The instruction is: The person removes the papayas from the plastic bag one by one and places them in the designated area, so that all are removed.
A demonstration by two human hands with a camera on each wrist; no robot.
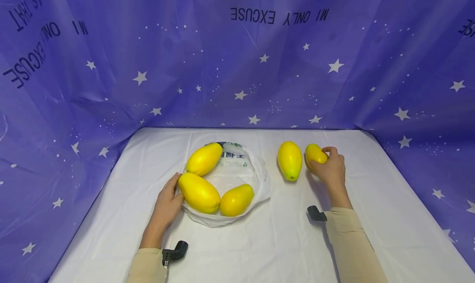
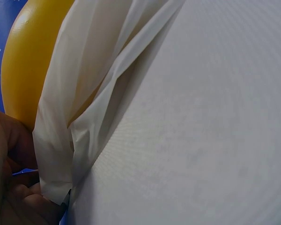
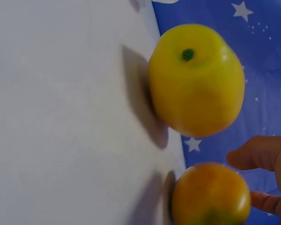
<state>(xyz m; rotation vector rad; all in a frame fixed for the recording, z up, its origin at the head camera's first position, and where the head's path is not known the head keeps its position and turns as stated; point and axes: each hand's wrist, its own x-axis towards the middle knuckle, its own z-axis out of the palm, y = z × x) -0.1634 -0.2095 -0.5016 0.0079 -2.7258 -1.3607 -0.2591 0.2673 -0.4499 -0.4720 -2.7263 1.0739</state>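
A white plastic bag [image 1: 262, 180] lies spread open on the table, its rim rolled outward. Three yellow papayas are in it: one at the back [image 1: 204, 159], one at the front left [image 1: 199, 193] and one at the front right [image 1: 236, 200]. My left hand [image 1: 168, 205] grips the bag's left edge, beside the front-left papaya; the left wrist view shows folded plastic at the fingers. To the right of the bag, my right hand [image 1: 332, 170] holds a smaller yellow papaya [image 1: 314, 153] between thumb and fingers. Another papaya [image 1: 290, 161] lies just left of it.
A white cloth [image 1: 282, 241] covers the table. Purple star-printed curtain [image 1: 237, 68] hangs behind and along both sides. Each wrist bears a black camera mount, one on the left [image 1: 176, 252] and one on the right [image 1: 316, 213].
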